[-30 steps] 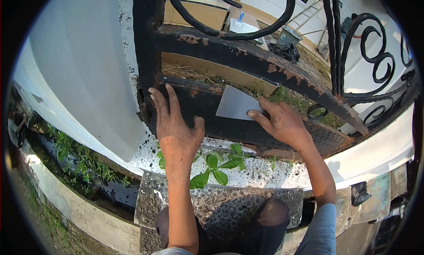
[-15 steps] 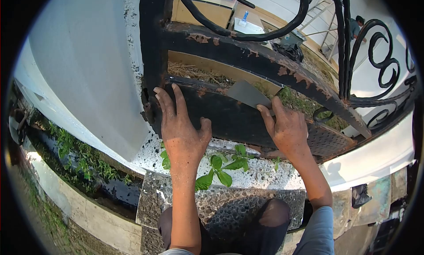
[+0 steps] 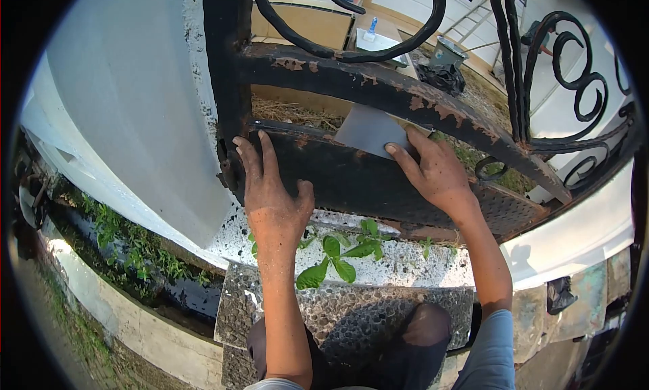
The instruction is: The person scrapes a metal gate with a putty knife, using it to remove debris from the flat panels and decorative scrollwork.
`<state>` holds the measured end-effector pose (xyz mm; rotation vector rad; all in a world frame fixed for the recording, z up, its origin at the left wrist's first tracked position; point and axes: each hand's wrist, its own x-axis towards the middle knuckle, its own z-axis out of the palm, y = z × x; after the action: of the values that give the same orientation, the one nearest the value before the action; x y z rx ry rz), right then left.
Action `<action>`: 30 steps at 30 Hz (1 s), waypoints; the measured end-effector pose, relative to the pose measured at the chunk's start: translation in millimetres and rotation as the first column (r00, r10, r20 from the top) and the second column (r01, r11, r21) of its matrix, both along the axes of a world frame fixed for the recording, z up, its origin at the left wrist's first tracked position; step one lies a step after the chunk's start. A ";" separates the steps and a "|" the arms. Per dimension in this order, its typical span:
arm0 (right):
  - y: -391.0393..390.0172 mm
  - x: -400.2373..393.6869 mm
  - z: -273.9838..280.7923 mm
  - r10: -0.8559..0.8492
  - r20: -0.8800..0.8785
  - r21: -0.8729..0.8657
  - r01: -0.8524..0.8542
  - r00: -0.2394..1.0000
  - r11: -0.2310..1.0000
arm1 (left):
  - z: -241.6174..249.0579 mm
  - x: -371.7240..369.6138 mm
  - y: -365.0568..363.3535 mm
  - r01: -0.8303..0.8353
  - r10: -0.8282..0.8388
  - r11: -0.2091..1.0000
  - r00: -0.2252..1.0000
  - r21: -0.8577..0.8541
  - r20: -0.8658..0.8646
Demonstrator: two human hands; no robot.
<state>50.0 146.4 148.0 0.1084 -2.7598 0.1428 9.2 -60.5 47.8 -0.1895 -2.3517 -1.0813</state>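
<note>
A black metal gate with flaking paint and rust stands before me, its solid lower panel [image 3: 338, 177] between my hands. My left hand [image 3: 274, 194] rests on the left part of this panel, fingers spread and fingertips near its top edge. In my right hand [image 3: 439, 174] is a thin grey sheet [image 3: 372, 130], which looks like sandpaper; thumb and fingers pinch its right corner. The sheet lies across the panel's upper edge, beneath the curved, rust-patched crossbar [image 3: 378, 76].
A white wall [image 3: 135, 133] rises at left, beside a drain ditch [image 3: 182, 288] with weeds. Green plants [image 3: 331, 255] grow under the gate. Behind it are a white tray [image 3: 382, 42], a bucket [image 3: 446, 55], a ladder [image 3: 473, 18] and a person [image 3: 537, 35].
My right hand has shifted up and slightly left with the grey sheet, whose face now looks lighter. My left hand stays on the panel. The whole view has shifted a little.
</note>
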 end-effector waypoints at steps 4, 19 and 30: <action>2.3 9.0 -17.3 -0.005 -0.090 0.059 0.010 0.996 0.998 | 1.6 0.0 1.0 -0.016 0.017 1.000 1.000 -0.013 0.012; -3.5 -8.4 -8.7 0.048 0.190 -0.079 -0.033 0.981 0.996 | -0.3 -0.6 0.5 -0.029 0.029 0.999 1.000 -0.018 -0.007; -15.1 21.2 -19.0 0.013 -0.228 0.201 0.034 0.974 0.979 | 1.5 -1.1 -3.8 0.006 -0.006 1.000 1.000 -0.005 0.006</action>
<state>71.2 131.3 129.0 0.1544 -2.5370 -0.1485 8.0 -64.3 49.4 -0.1954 -2.3611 -1.0808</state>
